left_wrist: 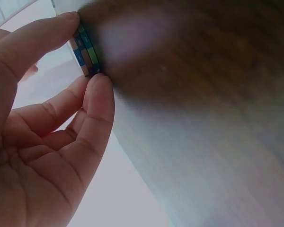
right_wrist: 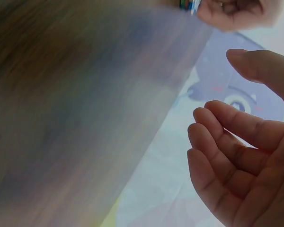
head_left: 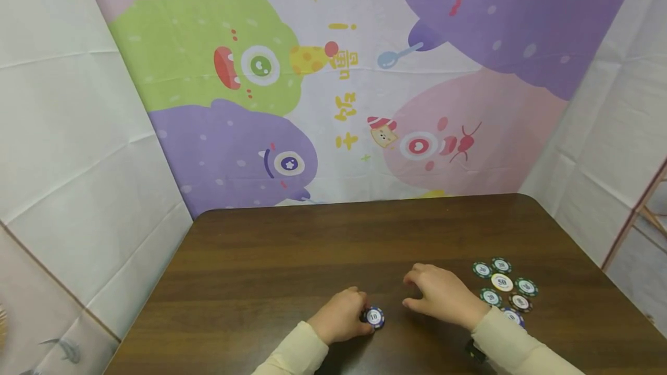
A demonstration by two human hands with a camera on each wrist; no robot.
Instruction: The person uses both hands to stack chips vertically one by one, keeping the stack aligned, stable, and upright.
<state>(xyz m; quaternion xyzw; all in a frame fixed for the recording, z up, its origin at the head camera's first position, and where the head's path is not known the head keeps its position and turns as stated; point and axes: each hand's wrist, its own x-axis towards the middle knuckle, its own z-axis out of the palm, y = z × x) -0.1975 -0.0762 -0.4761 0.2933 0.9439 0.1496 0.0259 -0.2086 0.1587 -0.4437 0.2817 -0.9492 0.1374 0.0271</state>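
My left hand (head_left: 340, 316) pinches a short stack of poker chips (head_left: 374, 317) between thumb and fingertips, at the near middle of the table. The top chip is blue and white and reads 10. Seen edge-on in the left wrist view, the stack (left_wrist: 87, 53) shows a green-marked chip against the blue and white one. To the right of the stack, my right hand (head_left: 444, 295) hovers over the table with nothing in it. Its fingers (right_wrist: 217, 165) are loosely bent and the thumb stands apart from them.
Several loose poker chips lie in a cluster on the right of the brown wooden table (head_left: 312, 242): green ones, a yellow-edged 50 chip (head_left: 502, 282), a dark one (head_left: 520, 302) and a blue one (head_left: 513, 316) partly behind my right sleeve. A cartoon-printed cloth (head_left: 344, 178) hangs behind the table.
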